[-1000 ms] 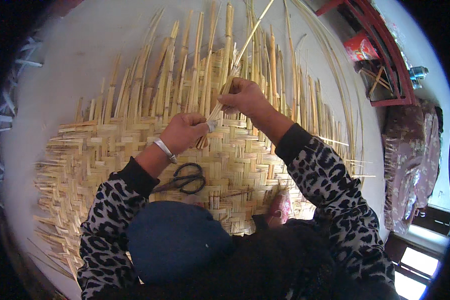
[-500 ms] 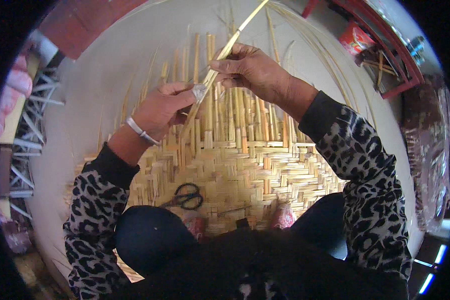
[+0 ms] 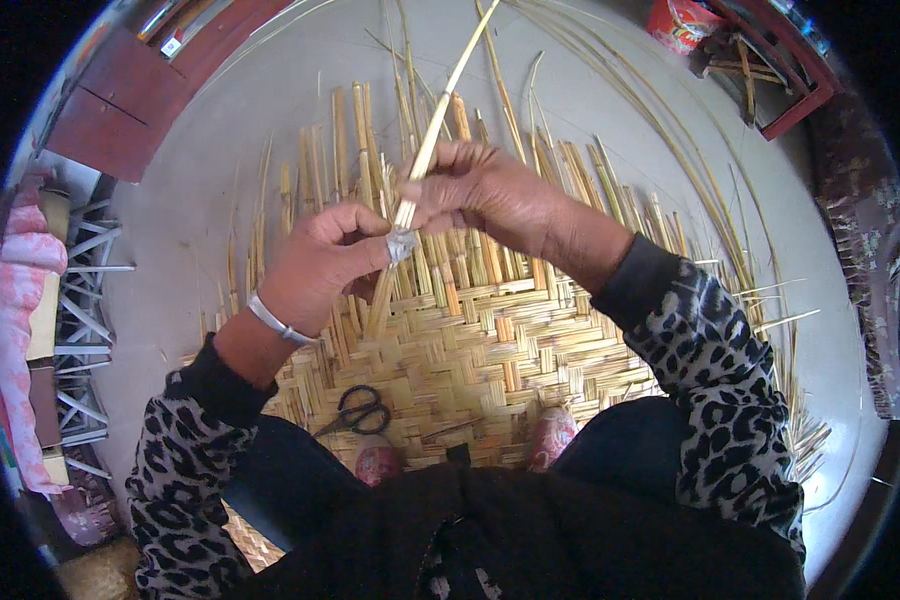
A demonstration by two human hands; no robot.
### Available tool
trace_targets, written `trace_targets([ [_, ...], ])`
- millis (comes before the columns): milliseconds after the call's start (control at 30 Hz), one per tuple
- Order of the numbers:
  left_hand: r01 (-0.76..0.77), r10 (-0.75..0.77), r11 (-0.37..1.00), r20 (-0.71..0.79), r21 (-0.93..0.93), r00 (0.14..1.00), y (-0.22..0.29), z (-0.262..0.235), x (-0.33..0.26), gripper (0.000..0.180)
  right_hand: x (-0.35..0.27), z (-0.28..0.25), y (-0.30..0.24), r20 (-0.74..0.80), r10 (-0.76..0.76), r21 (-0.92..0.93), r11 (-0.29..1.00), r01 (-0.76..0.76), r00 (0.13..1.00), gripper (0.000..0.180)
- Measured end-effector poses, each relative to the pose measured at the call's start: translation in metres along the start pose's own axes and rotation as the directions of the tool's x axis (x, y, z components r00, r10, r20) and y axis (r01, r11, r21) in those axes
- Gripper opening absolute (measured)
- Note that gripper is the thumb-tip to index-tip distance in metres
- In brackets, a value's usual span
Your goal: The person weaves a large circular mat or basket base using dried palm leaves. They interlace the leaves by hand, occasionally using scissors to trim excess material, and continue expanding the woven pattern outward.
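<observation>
A long, pale split reed strip (image 3: 437, 125) slants up and away between my hands. My left hand (image 3: 325, 250) pinches its lower part between thumb and fingers, with whitish tape wrapped round the thumb tip. Just above, my right hand (image 3: 495, 200) has its thumb and fingers closed on the same strip. Below both hands spreads a woven reed mat (image 3: 470, 350), its far edge bristling with loose strip ends. Black-handled scissors (image 3: 363, 410) lie on the mat near my left knee. The lower end of the strip is partly hidden behind my left hand.
Long thin reeds (image 3: 660, 110) curve across the grey floor at the far right. A dark red cabinet (image 3: 120, 110) stands far left, near a white metal rack (image 3: 85, 330) with pink cloth (image 3: 30, 270). A red bucket (image 3: 680, 25) sits by a red wooden frame (image 3: 795, 110).
My view has shifted, showing more floor and furniture ahead. My hands still grip the strip, which stands a little steeper; the right hand has come down closer to the left.
</observation>
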State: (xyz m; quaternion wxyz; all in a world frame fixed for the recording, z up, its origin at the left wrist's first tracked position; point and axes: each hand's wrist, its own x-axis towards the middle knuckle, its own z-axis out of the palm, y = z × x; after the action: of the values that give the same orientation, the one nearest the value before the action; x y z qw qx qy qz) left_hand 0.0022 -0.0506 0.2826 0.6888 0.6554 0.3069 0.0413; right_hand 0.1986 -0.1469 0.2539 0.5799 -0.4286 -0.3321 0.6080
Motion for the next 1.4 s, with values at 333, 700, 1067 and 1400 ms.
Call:
trace_targets([
  [333, 0.086, -0.057, 0.991, -0.267, 0.099, 0.962, -0.045, 0.047, 0.013, 0.014, -0.008, -0.013, 0.054, -0.140, 0.130, -0.172, 0.973, -0.153, 0.982, 0.017],
  [700, 0.196, -0.188, 0.979, -0.120, 0.063, 0.975, -0.053, 0.049, 0.016, 0.021, -0.016, -0.035, 0.055, -0.200, 0.120, -0.236, 0.957, -0.167, 0.972, 0.022],
  [1067, 0.250, -0.245, 0.966, -0.073, 0.069, 0.967, -0.041, 0.049, 0.000, 0.019, -0.004, -0.065, 0.048, -0.301, 0.071, -0.159, 0.980, -0.123, 0.951, 0.019],
  [1400, 0.241, -0.234, 0.951, -0.058, 0.192, 0.970, -0.036, 0.052, 0.000, 0.021, -0.004, -0.093, 0.051, -0.335, 0.062, -0.156, 0.980, -0.120, 0.940, 0.021],
])
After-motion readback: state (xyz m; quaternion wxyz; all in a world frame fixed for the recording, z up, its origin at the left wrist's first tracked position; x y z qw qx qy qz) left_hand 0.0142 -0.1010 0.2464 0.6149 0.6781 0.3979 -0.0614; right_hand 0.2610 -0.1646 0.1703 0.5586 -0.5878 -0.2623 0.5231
